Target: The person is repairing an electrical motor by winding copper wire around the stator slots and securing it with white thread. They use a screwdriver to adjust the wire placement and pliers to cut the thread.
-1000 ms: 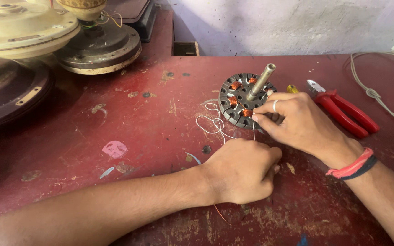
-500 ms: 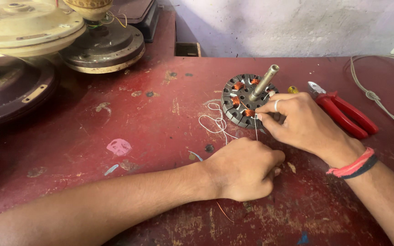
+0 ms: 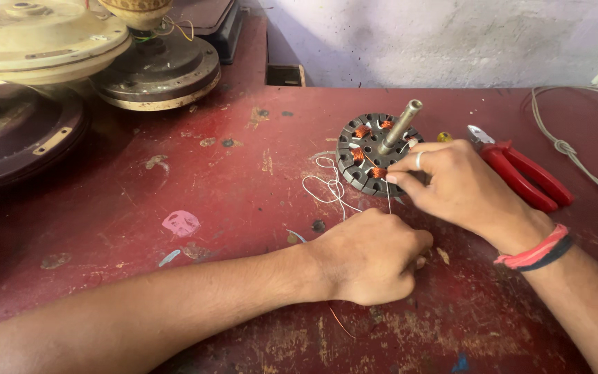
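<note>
- Your right hand (image 3: 465, 187) pinches thin copper wire (image 3: 388, 197) at the round motor core (image 3: 375, 154).
- Your left hand (image 3: 372, 256), just below the core, is a closed fist.
- The wire looks soft and could snap; hold it near the core.

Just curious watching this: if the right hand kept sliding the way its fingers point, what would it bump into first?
The right hand points left, its fingertips already at the round motor stator with copper windings. It would likely push into that stator first, near the metal shaft; exact depth is hard to judge.
</note>
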`<state>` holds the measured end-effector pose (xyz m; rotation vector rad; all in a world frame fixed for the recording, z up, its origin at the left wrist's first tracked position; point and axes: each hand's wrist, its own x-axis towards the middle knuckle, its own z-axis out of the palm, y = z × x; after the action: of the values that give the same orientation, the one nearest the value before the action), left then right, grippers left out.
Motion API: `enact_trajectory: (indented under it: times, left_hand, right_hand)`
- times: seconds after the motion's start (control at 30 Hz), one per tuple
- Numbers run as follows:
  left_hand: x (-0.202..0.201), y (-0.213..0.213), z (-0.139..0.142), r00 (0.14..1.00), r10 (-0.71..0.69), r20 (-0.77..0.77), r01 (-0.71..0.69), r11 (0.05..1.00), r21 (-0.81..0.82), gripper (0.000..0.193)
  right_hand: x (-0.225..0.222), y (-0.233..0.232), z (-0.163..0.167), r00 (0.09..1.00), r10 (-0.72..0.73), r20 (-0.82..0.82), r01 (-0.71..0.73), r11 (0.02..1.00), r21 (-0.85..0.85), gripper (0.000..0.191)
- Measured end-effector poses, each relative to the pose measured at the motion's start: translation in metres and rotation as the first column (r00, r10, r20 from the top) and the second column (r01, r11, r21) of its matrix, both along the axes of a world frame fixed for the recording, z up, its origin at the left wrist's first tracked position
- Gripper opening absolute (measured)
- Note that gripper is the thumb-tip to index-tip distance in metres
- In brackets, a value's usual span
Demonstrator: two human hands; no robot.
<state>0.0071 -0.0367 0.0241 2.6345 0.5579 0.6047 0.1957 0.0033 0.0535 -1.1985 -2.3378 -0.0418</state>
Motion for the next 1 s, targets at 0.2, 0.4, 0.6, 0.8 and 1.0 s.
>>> enact_trajectory:
  times: [0.2, 0.4, 0.6, 0.8, 1.0]
  left_hand:
    - [-0.007, -0.005, 0.015, 0.919, 0.384, 0.088, -0.357, 0.906, -0.226, 0.029]
    - [-0.019, 0.011, 0.017, 0.872, 0.490, -0.014, -0.489, 0.867, -0.097, 0.030]
    - [-0.018, 0.026, 0.013, 0.885, 0.451, 0.119, -0.434, 0.889, -0.146, 0.022]
    - [-0.022, 0.058, 0.003, 0.807, 0.484, 0.339, -0.295, 0.827, -0.479, 0.025]
    - [-0.017, 0.074, -0.012, 0.813, 0.350, 0.466, -0.058, 0.844, -0.533, 0.027]
  right_hand:
    - [0.003, -0.003, -0.002, 0.996, 0.029, -0.082, -0.032, 0.999, -0.037, 0.031]
    - [-0.003, -0.010, -0.002, 0.986, -0.089, -0.144, 0.069, 0.987, -0.143, 0.031]
    - [-0.006, -0.010, 0.002, 0.982, -0.089, -0.168, 0.062, 0.985, -0.162, 0.030]
    - [-0.010, -0.012, -0.001, 0.959, -0.188, -0.213, 0.131, 0.958, -0.255, 0.027]
    - [-0.013, -0.009, -0.004, 0.916, -0.325, -0.234, 0.233, 0.908, -0.349, 0.022]
